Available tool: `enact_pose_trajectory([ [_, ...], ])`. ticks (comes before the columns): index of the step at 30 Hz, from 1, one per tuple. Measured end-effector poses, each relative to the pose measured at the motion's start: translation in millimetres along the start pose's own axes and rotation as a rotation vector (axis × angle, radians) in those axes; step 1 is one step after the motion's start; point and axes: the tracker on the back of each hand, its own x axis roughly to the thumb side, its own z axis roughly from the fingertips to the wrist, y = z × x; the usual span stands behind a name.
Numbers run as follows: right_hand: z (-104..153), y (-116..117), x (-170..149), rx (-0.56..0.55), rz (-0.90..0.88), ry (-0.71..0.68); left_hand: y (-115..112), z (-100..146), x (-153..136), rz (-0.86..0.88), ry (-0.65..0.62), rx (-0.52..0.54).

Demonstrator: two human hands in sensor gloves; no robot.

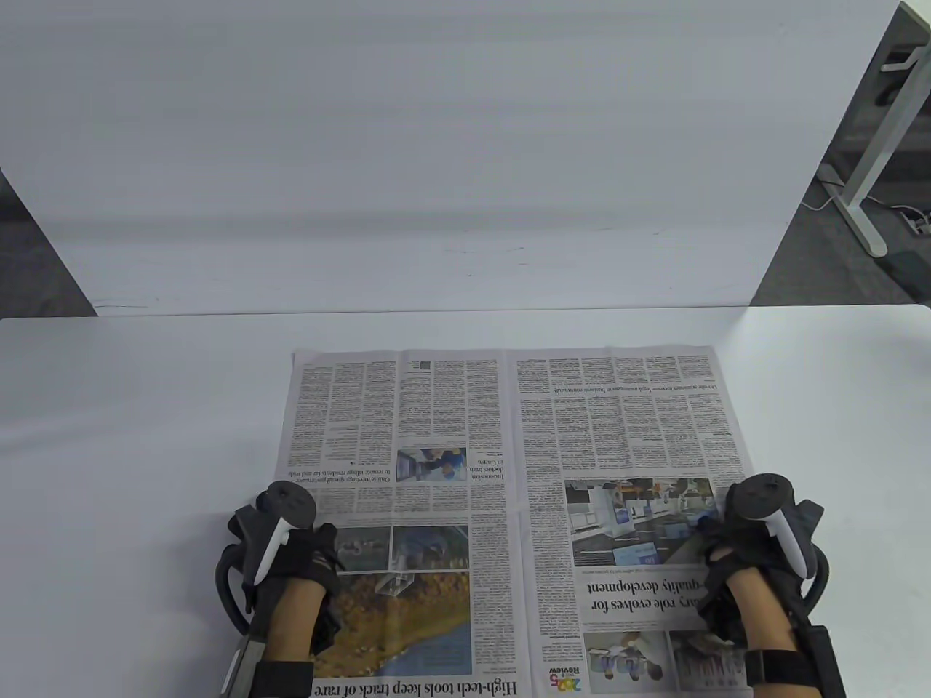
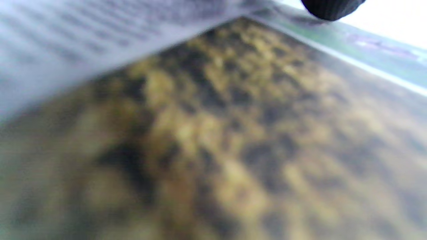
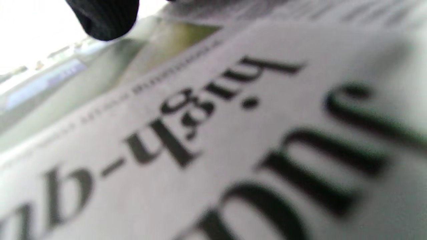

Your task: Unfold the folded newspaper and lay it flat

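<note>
The newspaper [image 1: 509, 465] lies spread open on the white table [image 1: 145, 436], two pages side by side with a centre crease, its near edge running out of the table view. My left hand [image 1: 311, 554] rests palm down on the left page, over a yellow-brown photo [image 2: 213, 133]. My right hand [image 1: 716, 560] rests palm down on the right page, by the headline [image 3: 233, 133]. The trackers hide most of the fingers in the table view. Each wrist view shows one black fingertip [image 2: 330, 8] [image 3: 106, 16] lying low against the paper, which fills the view.
A white panel [image 1: 436, 182] stands upright behind the table's far edge. Bare tabletop flanks the paper on both sides. A white desk leg [image 1: 869, 174] and cables stand on the floor at the far right.
</note>
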Motion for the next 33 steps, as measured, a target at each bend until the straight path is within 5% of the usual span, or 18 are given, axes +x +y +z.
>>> enact_pose_trajectory([
  [5, 14.0, -2.3, 21.0, -0.002, 0.036, -0.098, 2.2, 10.3, 23.3, 0.023, -0.137, -0.012],
  [11, 28.7, 22.5, 50.4, 0.18, 0.135, -0.265, -6.8, 20.6, 46.7, -0.058, -0.227, -0.055],
  [26, 58.2, 0.9, 51.9, 0.336, 0.293, -0.133, 20.3, 41.5, 36.0, -0.04, -0.119, -0.192],
  [33, 72.2, 0.3, 49.0, 0.352, 0.353, -0.133, 18.9, 51.3, 38.9, -0.182, -0.025, -0.335],
])
